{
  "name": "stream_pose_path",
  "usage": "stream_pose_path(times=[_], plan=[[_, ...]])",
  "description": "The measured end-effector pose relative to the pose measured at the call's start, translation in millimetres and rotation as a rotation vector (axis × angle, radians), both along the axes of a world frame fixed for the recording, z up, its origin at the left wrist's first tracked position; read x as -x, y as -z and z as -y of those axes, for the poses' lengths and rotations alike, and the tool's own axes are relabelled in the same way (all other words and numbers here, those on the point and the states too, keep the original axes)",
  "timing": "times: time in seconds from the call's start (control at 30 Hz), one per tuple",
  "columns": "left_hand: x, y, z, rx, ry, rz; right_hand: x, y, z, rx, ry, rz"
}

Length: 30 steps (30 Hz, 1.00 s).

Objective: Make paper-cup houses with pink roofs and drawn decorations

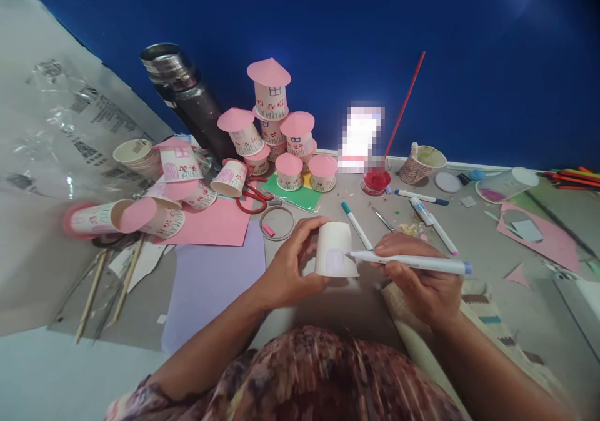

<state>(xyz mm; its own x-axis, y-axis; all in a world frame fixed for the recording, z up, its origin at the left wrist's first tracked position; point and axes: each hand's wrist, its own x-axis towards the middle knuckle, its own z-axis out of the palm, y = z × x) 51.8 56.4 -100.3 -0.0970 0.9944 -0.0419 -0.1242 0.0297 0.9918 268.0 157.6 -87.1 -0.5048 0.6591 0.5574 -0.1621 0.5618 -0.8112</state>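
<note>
My left hand [295, 262] grips a white paper cup [334, 240] from its left side, held upside down with its wider rim at the bottom. A pale purple door-like patch is coloured on the cup's side. In my right hand [422, 277] is a white felt-tip marker [412, 262] with a lilac end, its tip pointing left at the edge of that patch. Just behind the cup lies a teal-capped marker [357, 225] on the table. Left of it, a round metal ring [277, 223] lies around a small pink piece.
Paper-cup houses with pink cone roofs [269, 72] stand stacked at the back. Red-handled scissors [253, 201], a black flask [187, 96] and purple paper [218, 290] are to the left. A red pot with a stick [375, 182], several markers and cut pink paper [539, 237] lie on the right.
</note>
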Motion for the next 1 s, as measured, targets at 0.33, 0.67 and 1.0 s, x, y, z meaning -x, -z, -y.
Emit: stream_pose_path(times=[0.33, 0.67, 1.0], plan=[[-0.5, -0.5, 0.6, -0.023, 0.004, 0.005, -2.0, -0.4, -1.5, -0.029, 0.005, 0.029], [-0.4, -0.2, 1.1, -0.035, 0.009, -0.031, -1.6, -1.7, -1.2, -0.04, -0.024, 0.06], [-1.2, -2.8, 1.2, -0.034, 0.015, -0.038, 1.1, -5.3, -1.4, -0.076, 0.005, 0.057]])
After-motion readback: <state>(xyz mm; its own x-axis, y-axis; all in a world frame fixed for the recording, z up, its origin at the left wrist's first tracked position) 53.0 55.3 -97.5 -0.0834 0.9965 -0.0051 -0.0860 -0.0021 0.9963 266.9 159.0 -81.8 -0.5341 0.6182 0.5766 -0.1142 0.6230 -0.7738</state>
